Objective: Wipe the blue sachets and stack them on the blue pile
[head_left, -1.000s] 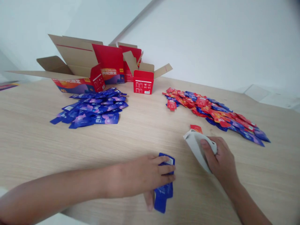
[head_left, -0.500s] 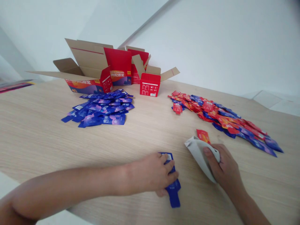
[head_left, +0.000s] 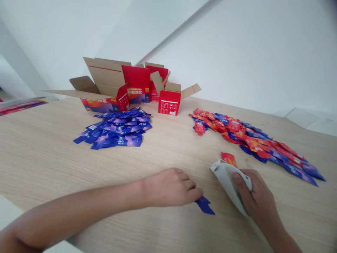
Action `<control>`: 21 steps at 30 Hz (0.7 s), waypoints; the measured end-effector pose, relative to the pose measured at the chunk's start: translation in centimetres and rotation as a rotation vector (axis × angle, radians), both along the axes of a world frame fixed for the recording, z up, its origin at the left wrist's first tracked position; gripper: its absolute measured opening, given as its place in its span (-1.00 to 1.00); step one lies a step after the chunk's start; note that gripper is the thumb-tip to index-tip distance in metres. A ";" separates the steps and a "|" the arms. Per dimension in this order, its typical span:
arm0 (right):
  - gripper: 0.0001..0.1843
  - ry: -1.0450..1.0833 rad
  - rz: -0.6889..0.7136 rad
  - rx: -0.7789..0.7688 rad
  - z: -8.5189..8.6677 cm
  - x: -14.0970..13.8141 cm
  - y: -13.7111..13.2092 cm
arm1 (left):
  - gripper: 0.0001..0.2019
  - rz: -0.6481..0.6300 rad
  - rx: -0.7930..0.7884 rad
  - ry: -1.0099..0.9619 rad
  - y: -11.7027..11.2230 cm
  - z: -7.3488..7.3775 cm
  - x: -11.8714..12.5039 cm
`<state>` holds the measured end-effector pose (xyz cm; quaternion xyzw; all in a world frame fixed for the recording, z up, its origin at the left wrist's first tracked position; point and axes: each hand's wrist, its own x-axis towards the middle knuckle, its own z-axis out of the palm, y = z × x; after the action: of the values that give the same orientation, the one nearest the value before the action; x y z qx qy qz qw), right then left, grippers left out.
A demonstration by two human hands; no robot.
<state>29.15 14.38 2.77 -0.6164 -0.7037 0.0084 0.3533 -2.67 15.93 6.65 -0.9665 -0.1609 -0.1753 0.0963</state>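
My left hand (head_left: 171, 188) lies low on the wooden table (head_left: 39, 151), fingers curled over a blue sachet (head_left: 205, 205) whose tip sticks out to the right. My right hand (head_left: 254, 198) grips a grey-white cloth (head_left: 226, 179) pressed to the table. A single red sachet (head_left: 228, 159) lies just beyond the cloth.
A heap of blue sachets (head_left: 118, 128) lies at mid left. A long heap of mixed red and blue sachets (head_left: 250, 137) runs along the right. Open red cartons (head_left: 105, 88) and a small red box (head_left: 168, 102) stand at the back by the white wall.
My left hand has turned the blue sachet and covered most of it; only its tip shows now. The view has tilted upward a little. The right hand stays on the cloth.
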 end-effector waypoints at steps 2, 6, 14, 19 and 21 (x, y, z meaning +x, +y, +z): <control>-0.55 0.016 0.016 -0.005 -0.2 0.0 0.0 | -0.79 0.020 -0.027 0.002 1.2 0.7 -0.9; -0.56 0.029 0.030 -0.011 -0.7 -0.2 0.0 | -0.73 0.302 -0.008 -0.087 5.1 2.7 -4.6; -0.60 0.026 0.090 0.008 -1.6 -0.7 -0.1 | -0.64 0.766 0.095 -0.087 13.5 8.9 -14.9; -0.64 -0.036 0.131 0.062 -2.6 -0.5 0.0 | -0.73 0.993 0.041 0.029 16.5 9.1 -18.1; -0.69 -0.063 0.177 0.100 -2.9 -0.4 0.2 | -0.72 1.063 0.007 0.060 17.5 8.1 -18.6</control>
<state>28.76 14.55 -0.09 -0.5333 -0.7657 -0.0147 0.3592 -21.32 33.43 14.71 -0.7558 -0.6251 -0.0752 0.1799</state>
